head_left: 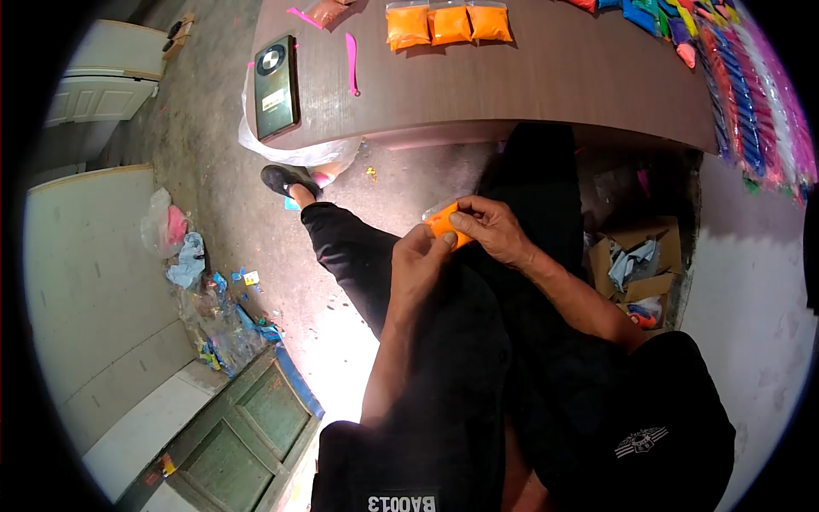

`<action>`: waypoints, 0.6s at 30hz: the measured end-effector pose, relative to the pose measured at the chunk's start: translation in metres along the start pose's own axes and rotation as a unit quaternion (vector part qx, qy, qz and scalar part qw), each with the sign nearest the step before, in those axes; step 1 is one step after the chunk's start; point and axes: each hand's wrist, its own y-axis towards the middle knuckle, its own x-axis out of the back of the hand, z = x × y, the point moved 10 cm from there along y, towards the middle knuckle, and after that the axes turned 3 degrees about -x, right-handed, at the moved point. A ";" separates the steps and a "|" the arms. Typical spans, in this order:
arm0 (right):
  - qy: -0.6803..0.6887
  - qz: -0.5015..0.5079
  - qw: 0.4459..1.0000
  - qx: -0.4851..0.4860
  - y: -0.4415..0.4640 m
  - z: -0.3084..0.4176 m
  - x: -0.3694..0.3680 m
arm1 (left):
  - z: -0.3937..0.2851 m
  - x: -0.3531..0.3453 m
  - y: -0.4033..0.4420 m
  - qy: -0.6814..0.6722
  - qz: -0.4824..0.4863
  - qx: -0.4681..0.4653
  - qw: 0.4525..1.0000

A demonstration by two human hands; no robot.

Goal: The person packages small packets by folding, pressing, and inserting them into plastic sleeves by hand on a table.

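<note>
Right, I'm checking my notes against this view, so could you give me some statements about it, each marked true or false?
1. The left hand and right hand both hold one orange packet. True.
2. The phone lies on the floor. False: the phone lies on the table.
3. Three filled orange bags lie side by side on the table. True.
4. The cardboard box is sealed. False: the cardboard box stands open.
5. A pink tool lies between the phone and the filled bags. True.
</note>
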 end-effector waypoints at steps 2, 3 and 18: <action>-0.011 0.003 1.000 0.005 0.002 -0.003 0.000 | -0.002 -0.001 -0.001 0.013 0.000 -0.001 1.000; -0.015 -0.011 1.000 0.008 0.002 -0.004 0.002 | -0.003 -0.002 -0.001 0.024 0.000 -0.003 1.000; 0.017 -0.005 1.000 0.001 0.000 -0.003 0.000 | -0.003 0.000 0.003 0.022 -0.020 -0.010 1.000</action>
